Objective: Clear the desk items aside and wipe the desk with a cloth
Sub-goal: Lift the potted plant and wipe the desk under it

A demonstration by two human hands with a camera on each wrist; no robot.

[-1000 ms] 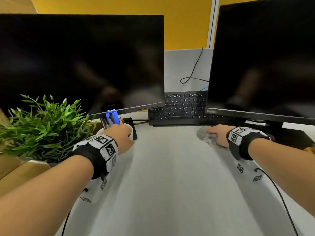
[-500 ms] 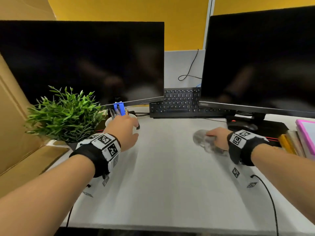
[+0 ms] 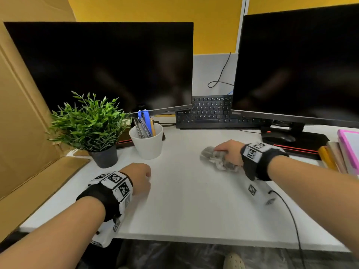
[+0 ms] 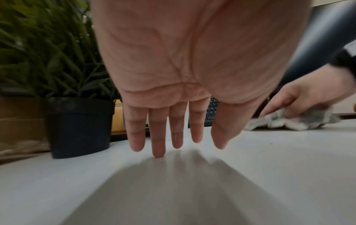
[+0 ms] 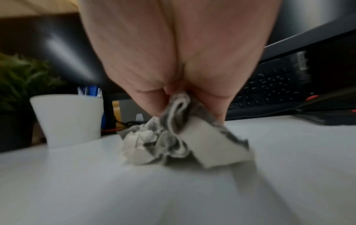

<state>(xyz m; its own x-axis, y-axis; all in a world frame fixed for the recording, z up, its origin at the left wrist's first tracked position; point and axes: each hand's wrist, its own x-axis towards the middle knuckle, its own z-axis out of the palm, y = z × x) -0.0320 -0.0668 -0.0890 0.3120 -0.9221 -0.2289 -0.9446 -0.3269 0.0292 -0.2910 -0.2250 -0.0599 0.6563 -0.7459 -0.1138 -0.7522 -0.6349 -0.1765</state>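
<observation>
On the white desk (image 3: 184, 206) my right hand (image 3: 228, 152) grips a crumpled grey-and-white cloth (image 3: 215, 159) (image 5: 173, 141) that lies against the desktop right of centre. The cloth (image 4: 289, 121) also shows at the right of the left wrist view. My left hand (image 3: 139, 177) (image 4: 173, 141) hovers just over the desk with straight fingers, holding nothing, a little in front of the white pen cup (image 3: 146, 141) (image 5: 67, 118). The cup holds pens and a blue item. A green plant in a black pot (image 3: 104, 156) (image 4: 77, 126) stands left of the cup.
Two dark monitors (image 3: 108, 68) (image 3: 303, 65) stand at the back with a black keyboard (image 3: 211, 111) between them. A mouse (image 3: 279, 138) on a black pad and stacked books (image 3: 342, 150) sit at the right. Cardboard (image 3: 25, 133) lines the left edge. A cable (image 3: 291, 220) trails off the right wrist.
My left hand let go of the pen cup and drew back towards me over the desk. My right hand with the cloth also moved back from the monitor.
</observation>
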